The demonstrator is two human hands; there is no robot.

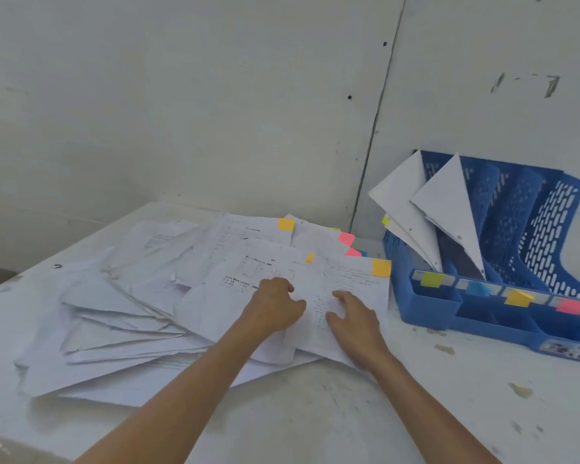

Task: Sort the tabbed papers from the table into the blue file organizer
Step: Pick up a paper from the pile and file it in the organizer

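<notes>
**paperjam:** Dozens of loose sheets in that pile (131, 313), way too overlapped to count. The top sheet (348, 279) with the orange tab (381, 267) lies at the pile's right end, near the blue file organizer (426, 303). How would you lift it?

**binder_bob:** It's single printer paper, so I'd guess feather-light, floppy and easy to tear (some edges lower down look ragged). I'd slide it clear and pinch a free corner. Don't pull on the sticky tab, it could peel off. The right hand (352, 316) lies on the sheet with its fingers loosely spread, gripping nothing. The left hand (275, 303) is curled at the sheet's left edge. Can't tell if it's actually pinching it.

**paperjam:** Tab count?

**binder_bob:** Five show clearly in the pile: three orange, plus two pink tabs (346, 238). The organizer has four colour labels (431, 279) along its front: green, blue, yellow, pink. Its two left slots already hold filed paper (402, 195). Everything sits on a white bench (315, 413).
</notes>
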